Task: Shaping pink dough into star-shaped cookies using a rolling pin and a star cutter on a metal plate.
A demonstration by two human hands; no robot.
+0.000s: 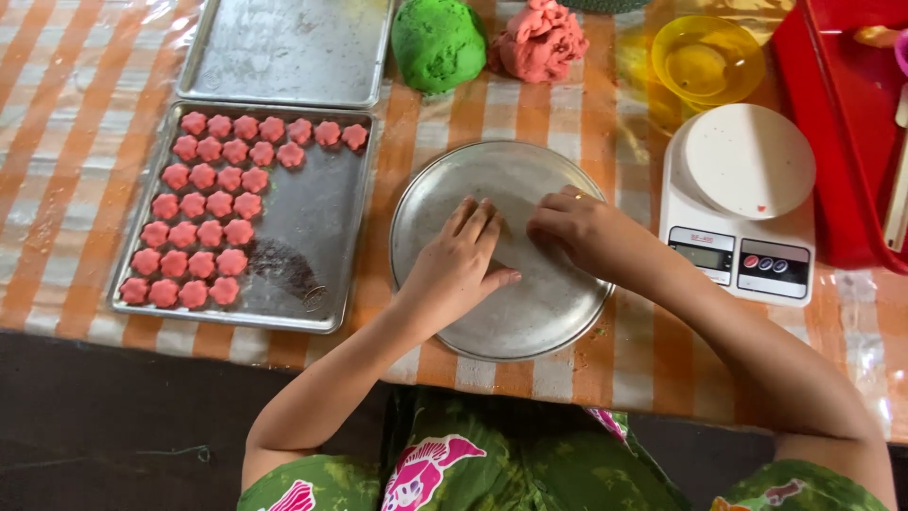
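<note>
Both hands were down on the round metal plate (530, 322) right in front of me. My left hand (461, 260) lay flat, fingers spread narrow, and my right hand (579, 230) was curled just beside it, fingertips nearly touching. Whatever sat under them was hidden, so I couldn't tell if either held dough. Pink flower pieces (213, 203) filled the tray (312, 237) off to the left, nearer my left hand.

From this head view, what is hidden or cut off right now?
- Whatever lies under the left hand and right hand on the round metal plate: covered by the fingers.
- Red tray: cut by the right edge.
- Scale display: too small to make out.
</note>
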